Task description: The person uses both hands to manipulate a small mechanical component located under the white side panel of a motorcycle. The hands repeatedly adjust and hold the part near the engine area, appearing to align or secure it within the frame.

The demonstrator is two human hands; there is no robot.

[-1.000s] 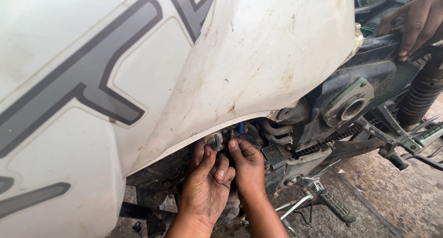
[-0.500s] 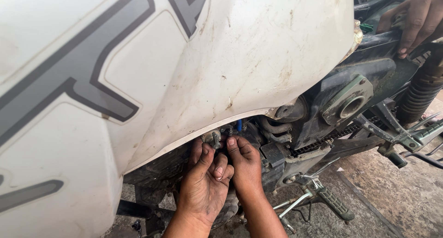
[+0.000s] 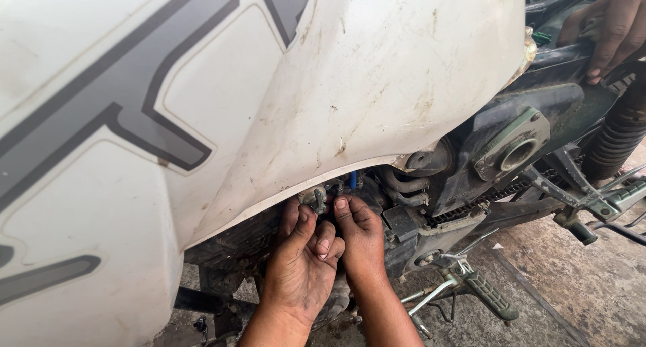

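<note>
- The left hand point(image 3: 299, 266) reaches up under the lower edge of the white fuel tank point(image 3: 323, 85); its thumb and fingers are pressed together around a small metal fitting point(image 3: 314, 199).
- That fitting, a dull grey tap-like part, sits just below the tank's rim, above the engine and beside some short dark hoses point(image 3: 404, 184).
- The right hand point(image 3: 360, 236) lies touching the left one, index finger stretched up to the fitting's right side and the other fingers curled; it steadies more than it grips.
- Another person's hand point(image 3: 609, 24) rests on the frame at the upper right, well apart from the work.
- To handle this well, I judge the fingertips should stay square on the fitting, since the space under the tank is tight and the view partly blocked.
- The grip should probably be firm but slow, as the part looks grimy and could slip.
- The drive chain point(image 3: 464, 209) and footpeg point(image 3: 488, 294) lie to the right; keeping the wrists clear of them seems wise.
</note>
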